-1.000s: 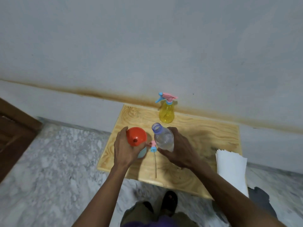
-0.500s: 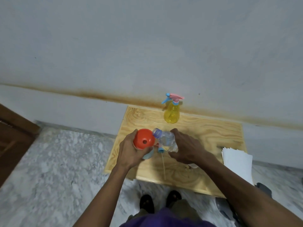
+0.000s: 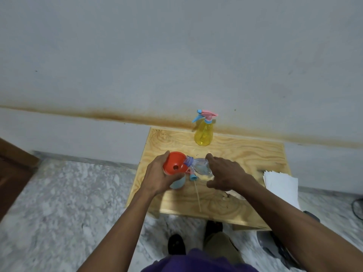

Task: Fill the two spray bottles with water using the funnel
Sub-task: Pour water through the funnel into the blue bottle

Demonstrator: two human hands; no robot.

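Two hands are busy at the near-left of the pale plywood bench (image 3: 245, 154), and each has its own job. My left hand (image 3: 159, 177) wraps the rim of the orange plastic funnel (image 3: 173, 163), fingers curled round it, and I judge that's to keep its spout seated in the light-blue spray bottle (image 3: 178, 183) under it, of which only a sliver peeks out below my palm. My right hand (image 3: 225, 173) is clamped on the clear plastic water bottle (image 3: 200, 166), tipped nearly flat with its open blue-tinted neck resting on the funnel's 3 o'clock edge. That's a pouring pose, though I can't make out any stream. Holding both steadies a top-heavy stack.

Just at 5 o'clock from the funnel lies the blue-and-pink trigger sprayer head (image 3: 192, 176), its thin dip tube trailing toward 6 o'clock. It's off the bottle so the neck is free, and close by for refitting.

At 12 o'clock, well apart by the wall, the yellow translucent spray bottle (image 3: 203, 134) stands upright with its pink-and-blue trigger still on; I read it as waiting its turn, though its fill level isn't clear. A stack of white paper sheets (image 3: 280, 185) overhangs the bench edge at 3 o'clock, away from any splash.
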